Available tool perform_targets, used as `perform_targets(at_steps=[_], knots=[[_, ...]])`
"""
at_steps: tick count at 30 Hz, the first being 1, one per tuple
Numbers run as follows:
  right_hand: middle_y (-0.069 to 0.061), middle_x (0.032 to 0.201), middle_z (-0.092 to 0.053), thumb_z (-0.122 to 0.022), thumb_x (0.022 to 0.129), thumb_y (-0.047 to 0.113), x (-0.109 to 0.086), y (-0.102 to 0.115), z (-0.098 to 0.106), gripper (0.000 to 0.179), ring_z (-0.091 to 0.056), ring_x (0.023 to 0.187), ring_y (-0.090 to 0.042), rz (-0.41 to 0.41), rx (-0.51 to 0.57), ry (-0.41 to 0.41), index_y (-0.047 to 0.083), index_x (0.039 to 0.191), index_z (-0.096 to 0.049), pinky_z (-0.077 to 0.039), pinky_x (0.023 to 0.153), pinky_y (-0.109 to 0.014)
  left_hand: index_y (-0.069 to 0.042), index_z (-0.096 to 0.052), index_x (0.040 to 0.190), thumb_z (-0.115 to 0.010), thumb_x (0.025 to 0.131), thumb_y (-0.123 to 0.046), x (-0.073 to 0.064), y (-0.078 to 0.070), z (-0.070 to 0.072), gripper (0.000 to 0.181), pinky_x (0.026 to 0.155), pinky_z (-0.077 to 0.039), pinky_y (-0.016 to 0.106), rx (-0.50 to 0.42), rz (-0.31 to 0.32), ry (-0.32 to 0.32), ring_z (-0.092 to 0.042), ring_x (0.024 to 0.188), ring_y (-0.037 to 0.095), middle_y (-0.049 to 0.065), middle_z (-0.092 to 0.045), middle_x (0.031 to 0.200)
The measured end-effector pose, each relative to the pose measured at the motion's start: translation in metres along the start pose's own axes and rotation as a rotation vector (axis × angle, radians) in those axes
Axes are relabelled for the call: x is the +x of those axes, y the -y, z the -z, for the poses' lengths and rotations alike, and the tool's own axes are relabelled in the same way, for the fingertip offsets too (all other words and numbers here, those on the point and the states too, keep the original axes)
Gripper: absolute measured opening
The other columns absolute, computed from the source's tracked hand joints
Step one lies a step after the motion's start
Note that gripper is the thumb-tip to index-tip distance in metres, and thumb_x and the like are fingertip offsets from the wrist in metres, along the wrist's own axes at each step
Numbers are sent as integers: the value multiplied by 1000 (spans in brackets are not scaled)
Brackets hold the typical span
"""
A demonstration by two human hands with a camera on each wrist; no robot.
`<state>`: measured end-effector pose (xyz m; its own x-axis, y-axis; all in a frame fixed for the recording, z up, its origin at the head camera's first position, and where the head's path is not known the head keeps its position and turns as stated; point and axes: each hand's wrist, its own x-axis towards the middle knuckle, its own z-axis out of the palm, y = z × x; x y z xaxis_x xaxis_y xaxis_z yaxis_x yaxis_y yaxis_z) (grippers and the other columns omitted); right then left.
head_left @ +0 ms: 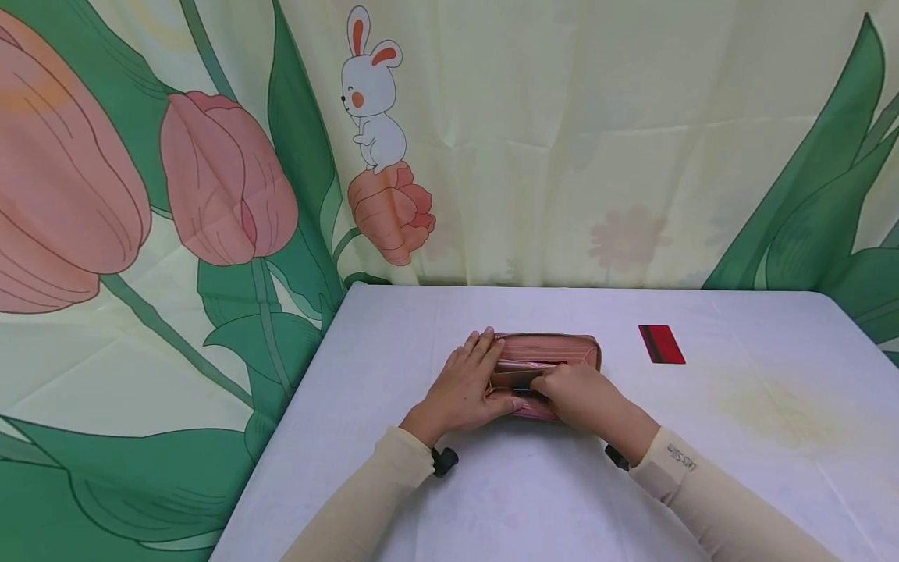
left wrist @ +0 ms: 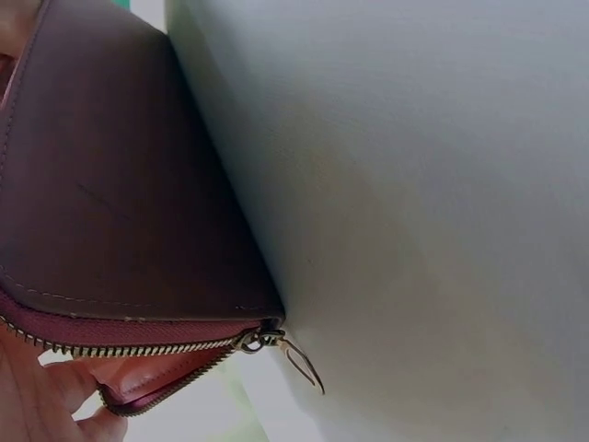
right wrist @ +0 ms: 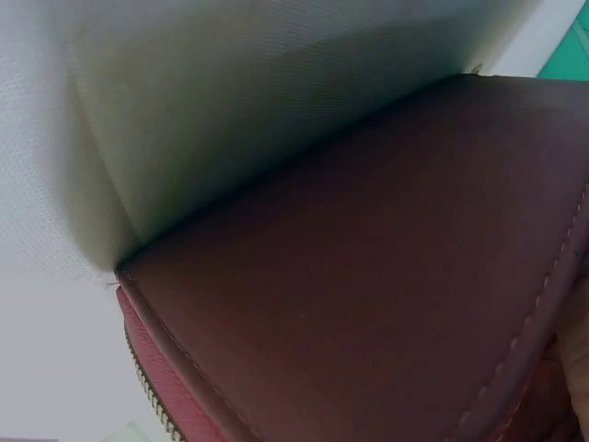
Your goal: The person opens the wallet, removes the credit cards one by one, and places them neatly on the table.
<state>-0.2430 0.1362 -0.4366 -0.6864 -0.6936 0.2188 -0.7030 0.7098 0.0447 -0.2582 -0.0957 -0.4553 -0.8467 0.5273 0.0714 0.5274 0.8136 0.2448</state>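
A pink zip-around wallet (head_left: 548, 347) stands unzipped on the table, its compartments facing up. My left hand (head_left: 467, 382) holds its left end, fingers over the far panel and thumb along the near one. My right hand (head_left: 583, 398) reaches over the near side with bent fingers inside the middle compartment; I cannot tell what the hidden fingertips hold. The left wrist view shows the wallet's brown outer panel (left wrist: 101, 175), a brass zipper and its puller (left wrist: 302, 364). The same panel (right wrist: 350, 267) fills much of the right wrist view.
A red card with a dark stripe (head_left: 662, 344) lies on the table to the right of the wallet. The table has a white cloth (head_left: 744, 484). Behind its far edge hangs a curtain (head_left: 534, 156) printed with tulips and a rabbit.
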Motion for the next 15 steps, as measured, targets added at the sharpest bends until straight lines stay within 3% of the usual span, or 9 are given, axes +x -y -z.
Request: perform_targets(at_steps=[6, 15], knots=[[3, 66, -66, -84, 81, 3, -3, 0, 2, 19, -59, 55, -13, 9, -80, -80, 15, 78, -71, -51, 50, -33, -12, -20, 168, -55, 94, -74, 0, 0, 1, 103, 127, -20, 52, 4, -6, -3, -10, 161, 32, 9, -9, 176], [5, 62, -57, -80, 76, -5, -8, 1, 20, 27, -52, 54, -9, 67, -52, -224, 16, 76, -64, -49, 48, -31, -12, -19, 168, -54, 95, -74, 0, 1, 1, 102, 127, -20, 50, 9, -3, 7, -8, 162, 31, 9, -8, 176]])
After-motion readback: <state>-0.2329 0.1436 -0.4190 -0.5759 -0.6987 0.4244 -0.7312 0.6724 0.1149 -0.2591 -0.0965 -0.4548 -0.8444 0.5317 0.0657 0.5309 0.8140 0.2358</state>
